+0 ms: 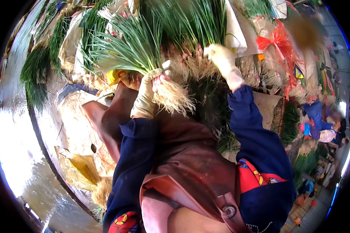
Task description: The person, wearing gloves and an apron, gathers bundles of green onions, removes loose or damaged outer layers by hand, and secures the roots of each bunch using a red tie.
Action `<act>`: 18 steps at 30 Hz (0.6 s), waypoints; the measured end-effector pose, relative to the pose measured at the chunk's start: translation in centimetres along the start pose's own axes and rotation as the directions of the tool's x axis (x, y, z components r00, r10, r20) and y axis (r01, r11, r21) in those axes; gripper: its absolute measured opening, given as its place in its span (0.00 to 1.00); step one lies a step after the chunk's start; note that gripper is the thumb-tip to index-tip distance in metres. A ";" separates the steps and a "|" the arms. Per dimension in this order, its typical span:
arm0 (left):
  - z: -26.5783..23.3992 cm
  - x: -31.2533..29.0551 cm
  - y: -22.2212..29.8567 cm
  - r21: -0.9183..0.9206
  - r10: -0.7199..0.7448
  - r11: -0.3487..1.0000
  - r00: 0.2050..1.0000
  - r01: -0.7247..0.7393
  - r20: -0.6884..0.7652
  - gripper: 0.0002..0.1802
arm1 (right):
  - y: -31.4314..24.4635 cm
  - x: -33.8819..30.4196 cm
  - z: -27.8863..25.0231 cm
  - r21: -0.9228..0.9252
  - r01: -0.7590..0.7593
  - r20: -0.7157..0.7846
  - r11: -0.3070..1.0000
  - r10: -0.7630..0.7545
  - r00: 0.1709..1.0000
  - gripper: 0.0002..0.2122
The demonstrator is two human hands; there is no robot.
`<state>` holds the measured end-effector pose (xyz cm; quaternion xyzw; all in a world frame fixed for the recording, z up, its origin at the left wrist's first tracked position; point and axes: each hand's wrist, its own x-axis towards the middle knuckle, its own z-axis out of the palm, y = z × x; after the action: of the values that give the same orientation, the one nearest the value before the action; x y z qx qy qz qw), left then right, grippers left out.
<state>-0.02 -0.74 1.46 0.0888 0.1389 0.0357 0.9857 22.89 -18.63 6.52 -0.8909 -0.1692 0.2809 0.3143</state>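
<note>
My left hand [149, 91], in a pale glove, is closed round a bunch of spring onions [156, 70]. Their green leaves fan up and to the left; the pink bulbs and stringy pale roots [174, 95] hang out below the fist. My right hand [221, 58], also gloved, is at the right edge of a heap of spring onions [198, 27] in front of me. Its fingers are blurred, so whether they grip anything does not show. More pink bulbs and matted roots [204, 68] lie just below and left of that hand.
Further spring onion bundles [37, 73] lie at left. Red plastic ties [279, 40] stand out on bundles at right. Pale sacking [81, 128] and a wet floor [17, 155] are on the left. A brown apron [194, 163] covers my lap. Another person [319, 120] is far right.
</note>
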 end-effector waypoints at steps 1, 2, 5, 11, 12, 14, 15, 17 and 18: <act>-0.4 0.1 0.3 -0.057 -0.065 0.996 0.998 0.065 0.006 0.26 | -1.7 0.3 -0.1 -0.339 0.052 -0.082 0.939 -0.085 0.993 0.15; 0.7 0.3 0.1 -0.018 -0.018 1.000 1.000 0.018 0.026 0.26 | -2.4 1.0 0.5 -0.472 0.057 -0.043 0.880 -0.088 0.995 0.15; 1.6 0.3 -0.1 -0.213 -0.053 0.973 0.988 0.084 0.147 0.24 | -4.2 1.7 1.0 -0.482 0.101 -0.029 0.870 -0.131 0.991 0.16; 1.1 0.5 -0.4 0.051 0.119 0.992 0.993 -0.119 0.007 0.25 | -5.0 -0.5 -0.7 -0.327 0.090 -0.022 0.941 -0.102 0.994 0.16; 0.4 0.4 -0.6 0.085 0.094 0.992 0.995 -0.095 0.013 0.24 | -4.7 -1.4 -0.4 -0.216 0.103 -0.068 0.971 -0.120 0.990 0.15; 3.3 0.5 -1.1 0.054 0.096 0.994 0.992 -0.092 -0.087 0.24 | -4.2 -2.8 0.1 -0.012 0.162 -0.144 0.987 -0.162 0.976 0.14; 2.4 0.5 -1.0 0.018 0.073 0.997 0.997 -0.074 0.010 0.24 | -4.4 -3.9 0.8 -0.069 0.202 -0.164 0.977 -0.211 0.964 0.13; 2.2 0.2 -1.0 0.126 0.140 0.982 0.989 -0.144 0.036 0.23 | -6.8 -7.1 2.9 -0.181 0.294 -0.185 0.938 -0.326 0.927 0.12; 3.2 0.0 -1.1 0.207 0.147 0.967 0.989 -0.149 0.024 0.22 | -7.1 -8.3 3.5 -0.220 0.404 -0.102 0.888 -0.433 0.895 0.11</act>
<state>0.95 -2.36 4.26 0.2018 0.1305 0.0941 0.9661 13.41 -15.70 12.14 -0.8778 -0.3604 0.1215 0.2913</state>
